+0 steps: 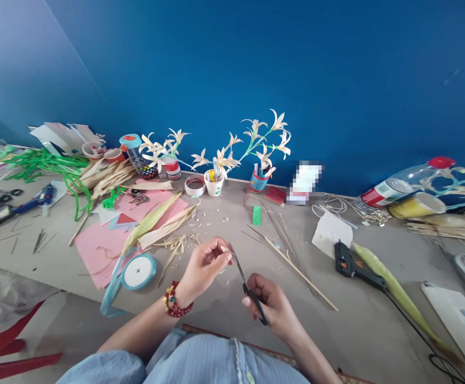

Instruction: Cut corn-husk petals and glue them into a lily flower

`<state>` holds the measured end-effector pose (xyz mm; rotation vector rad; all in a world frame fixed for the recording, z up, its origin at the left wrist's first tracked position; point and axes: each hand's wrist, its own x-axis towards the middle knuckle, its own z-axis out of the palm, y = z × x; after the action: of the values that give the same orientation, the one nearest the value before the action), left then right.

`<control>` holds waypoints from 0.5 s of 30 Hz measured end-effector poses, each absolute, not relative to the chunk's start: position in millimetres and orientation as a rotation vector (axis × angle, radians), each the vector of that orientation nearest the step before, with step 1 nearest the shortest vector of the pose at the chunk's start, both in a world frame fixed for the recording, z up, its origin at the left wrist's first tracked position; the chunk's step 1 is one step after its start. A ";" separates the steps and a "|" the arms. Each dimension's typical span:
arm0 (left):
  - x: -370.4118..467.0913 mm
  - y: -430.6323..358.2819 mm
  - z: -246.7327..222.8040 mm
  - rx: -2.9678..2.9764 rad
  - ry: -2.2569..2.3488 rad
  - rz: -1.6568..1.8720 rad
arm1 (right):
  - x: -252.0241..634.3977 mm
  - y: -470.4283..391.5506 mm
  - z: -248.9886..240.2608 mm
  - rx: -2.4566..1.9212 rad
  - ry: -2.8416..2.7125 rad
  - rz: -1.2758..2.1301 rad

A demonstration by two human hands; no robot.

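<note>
Scissors [245,284], black-handled: held in right fingers [263,286]; left fingers [220,261] pinched narrow, contents unclear; blades [238,265] best angled clear of them.

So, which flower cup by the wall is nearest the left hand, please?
The white cup, in the middle; the red cup and blue cup stand farther from the left hand.

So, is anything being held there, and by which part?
The right grip holds the scissors by their black handles; whether the left grip pinches something small cannot be told.
</note>
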<state>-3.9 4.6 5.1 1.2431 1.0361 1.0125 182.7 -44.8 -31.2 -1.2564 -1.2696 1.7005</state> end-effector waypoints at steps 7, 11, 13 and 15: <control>-6.7 5.4 8.9 1.237 1.026 0.979 | 185.4 -44.6 -32.3 -1.270 -1.290 1.700; -7.2 5.4 10.1 1.230 1.021 0.981 | 185.7 -44.0 -32.0 -1.262 -1.285 1.704; -7.7 5.2 9.5 1.222 1.017 0.982 | 185.9 -43.4 -31.2 -1.264 -1.286 1.704; -8.8 5.1 8.8 1.217 1.018 0.974 | 186.4 -42.8 -30.0 -1.267 -1.280 1.710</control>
<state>-8.8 5.1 8.8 1.2174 1.0179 0.9737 186.4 -42.8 -30.0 -1.2667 -1.2803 1.7096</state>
